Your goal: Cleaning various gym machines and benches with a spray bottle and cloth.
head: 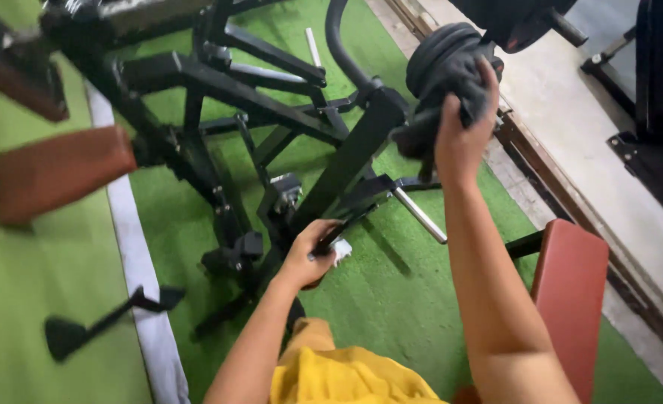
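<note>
- Your right hand [462,142] is raised and clamped on a dark cloth [451,82], pressing it against the black weight plates [440,52] stacked on the machine's peg.
- The plates number perhaps two or three; the cloth and blur hide the edges, so you cannot count them surely.
- Your left hand [309,258] is lower down, fingers closed around a black bar [346,224] of the machine frame [346,161].
- One small white tag or cloth [341,251] sits just beside that left hand.
- One bare chrome peg [419,215] juts out between your two arms, touching neither.
- Three red-brown pads show: two at the left [58,172], one bench pad [571,292] just beside your right forearm.
- The frame stands on green turf [398,299], with one white stripe [133,247] running down the left.
</note>
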